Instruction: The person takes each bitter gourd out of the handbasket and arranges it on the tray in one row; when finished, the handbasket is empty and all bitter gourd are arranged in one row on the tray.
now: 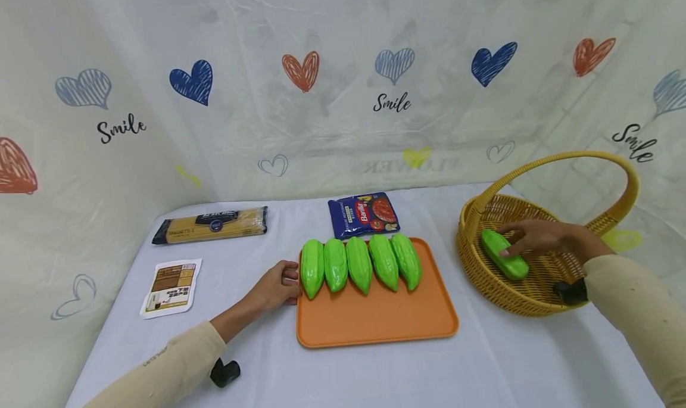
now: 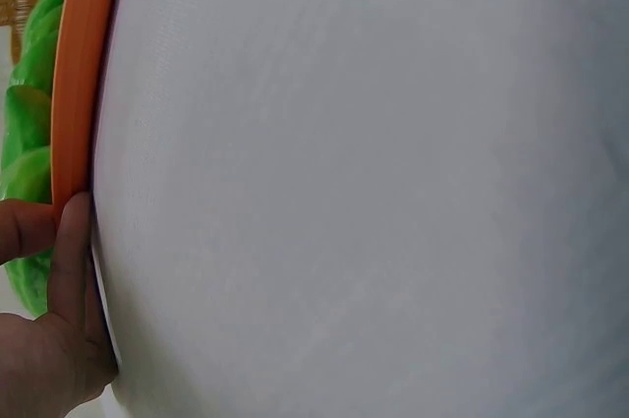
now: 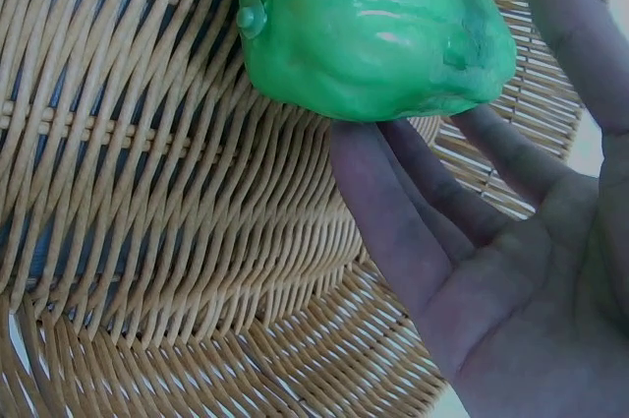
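Observation:
My right hand (image 1: 538, 238) reaches into a wicker basket (image 1: 495, 289) beside a long, glossy green gourd-like vegetable (image 1: 514, 268). In the right wrist view its nearly straight fingertips are right at the underside of the vegetable (image 3: 378, 39), with the thumb spread apart from it. My left hand (image 1: 277, 287) pinches the left edge of an orange tray (image 1: 375, 320); in the left wrist view thumb and fingers lie on either side of the tray rim (image 2: 79, 93). Several matching green vegetables (image 1: 359, 265) lie side by side along the tray's far half, pointed ends toward me.
A spaghetti pack (image 1: 214, 224) lies at the back left, with a white-edged brown packet (image 1: 171, 289) nearer. Behind the tray is a blue Barilla sauce pouch (image 1: 364, 215). The basket's tall handle (image 1: 579, 155) arches over the right hand. A printed curtain stands behind the white-covered table.

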Motion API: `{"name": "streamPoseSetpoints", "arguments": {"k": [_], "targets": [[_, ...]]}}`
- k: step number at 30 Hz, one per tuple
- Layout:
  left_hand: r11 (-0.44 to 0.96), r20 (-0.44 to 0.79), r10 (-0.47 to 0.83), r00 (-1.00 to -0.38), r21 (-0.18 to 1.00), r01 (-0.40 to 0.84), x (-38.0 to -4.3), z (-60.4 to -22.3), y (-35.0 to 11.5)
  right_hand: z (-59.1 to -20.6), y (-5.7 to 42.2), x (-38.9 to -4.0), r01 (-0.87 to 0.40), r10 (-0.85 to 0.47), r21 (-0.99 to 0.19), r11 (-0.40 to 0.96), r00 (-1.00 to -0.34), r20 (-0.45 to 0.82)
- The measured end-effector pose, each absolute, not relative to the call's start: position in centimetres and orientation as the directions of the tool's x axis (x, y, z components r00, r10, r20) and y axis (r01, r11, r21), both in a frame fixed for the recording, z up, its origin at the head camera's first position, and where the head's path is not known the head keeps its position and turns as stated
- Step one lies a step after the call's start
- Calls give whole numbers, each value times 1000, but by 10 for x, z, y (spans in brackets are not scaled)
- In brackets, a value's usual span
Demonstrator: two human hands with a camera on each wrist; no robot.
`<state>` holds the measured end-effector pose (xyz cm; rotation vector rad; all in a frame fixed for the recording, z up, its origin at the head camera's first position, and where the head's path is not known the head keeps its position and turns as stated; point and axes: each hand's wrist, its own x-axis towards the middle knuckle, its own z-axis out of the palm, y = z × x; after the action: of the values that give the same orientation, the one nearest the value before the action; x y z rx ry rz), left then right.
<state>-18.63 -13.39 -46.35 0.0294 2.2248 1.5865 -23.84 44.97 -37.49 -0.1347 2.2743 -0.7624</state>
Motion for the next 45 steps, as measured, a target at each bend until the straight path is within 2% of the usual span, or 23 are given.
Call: {"name": "streamPoseSetpoints", "arguments": {"k": [7, 14, 28, 45], "targets": [[355, -321, 247, -914, 908, -223, -189, -467, -134, -373, 448, -237, 148, -311, -540, 829, -680, -664], [365, -328, 226, -917, 902, -232, -191, -470, -133, -375, 448, -238, 164, -304, -535, 829, -671, -676], [376, -327, 227, -917, 898, -227, -191, -469, -133, -370, 452, -236, 144, -352, -595, 791, -689, -634], [374, -324, 232, -917, 900, -224, -190, -469, -134, -356, 455, -225, 119, -335, -630, 767, -763, -552]]}}
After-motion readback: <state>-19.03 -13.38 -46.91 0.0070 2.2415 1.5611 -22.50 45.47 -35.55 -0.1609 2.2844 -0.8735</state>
